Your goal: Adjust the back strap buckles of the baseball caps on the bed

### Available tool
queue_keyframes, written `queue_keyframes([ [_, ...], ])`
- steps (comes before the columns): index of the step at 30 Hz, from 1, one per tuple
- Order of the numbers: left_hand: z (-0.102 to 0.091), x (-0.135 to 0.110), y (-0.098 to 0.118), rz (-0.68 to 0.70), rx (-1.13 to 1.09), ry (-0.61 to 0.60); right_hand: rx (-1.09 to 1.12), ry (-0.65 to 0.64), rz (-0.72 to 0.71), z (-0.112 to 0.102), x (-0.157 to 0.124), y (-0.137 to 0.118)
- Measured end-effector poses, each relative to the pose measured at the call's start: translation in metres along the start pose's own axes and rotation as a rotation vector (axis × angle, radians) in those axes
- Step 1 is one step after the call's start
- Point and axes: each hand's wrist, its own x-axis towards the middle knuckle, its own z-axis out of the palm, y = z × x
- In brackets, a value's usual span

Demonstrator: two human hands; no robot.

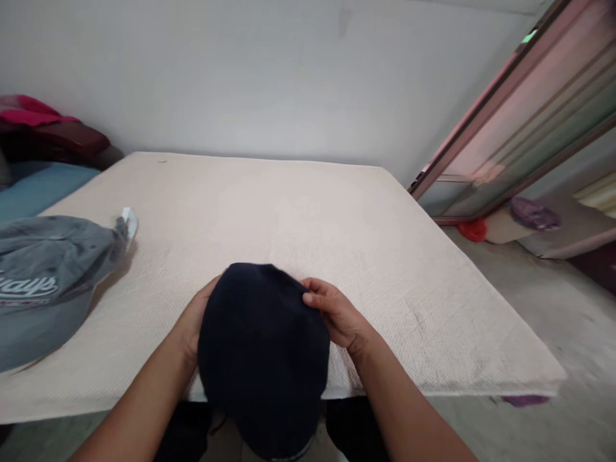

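A dark navy cap [262,346] is held between my two hands at the near edge of the table, its brim pointing down toward me. On its right side, my right hand [334,311] pinches the edge between thumb and fingers. My left hand [196,317] lies along the cap's left side, with its fingers mostly hidden behind the fabric. Off to the left, a grey cap [52,269] with white lettering rests on the table, a white tag [129,223] at its back strap.
A cream textured cloth covers the table [298,205], which stands against a pale wall [240,77]. Pink cloth [36,109] and a blue surface [48,183] are at the far left. A sliding glass door [510,141] stands at the right, with a red item [472,230] on the floor.
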Motion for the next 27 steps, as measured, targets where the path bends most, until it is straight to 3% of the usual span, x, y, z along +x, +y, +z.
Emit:
queue_keyframes([
  [8, 0.007, 0.002, -0.042, -0.084, -0.04, -0.21, 0.149, 0.33, -0.293, -0.027, 0.01, -0.016],
  [12, 0.016, 0.008, -0.057, -0.004, -0.094, -0.159, 0.152, 0.42, -0.324, -0.033, 0.017, -0.016],
  [16, 0.025, 0.015, -0.044, 0.092, -0.135, -0.002, 0.066, 0.305, -0.275, -0.024, 0.016, -0.01],
  [20, 0.022, 0.023, -0.019, 0.315, -0.249, 0.13, -0.067, 0.088, -0.111, -0.014, 0.005, 0.002],
  [24, 0.021, 0.028, -0.004, 0.452, -0.32, 0.121, -0.101, -0.065, -0.017, -0.007, -0.002, 0.014],
  [27, 0.023, 0.034, -0.003, 0.468, -0.345, 0.112, 0.041, -0.018, -0.084, -0.005, -0.001, 0.017],
])
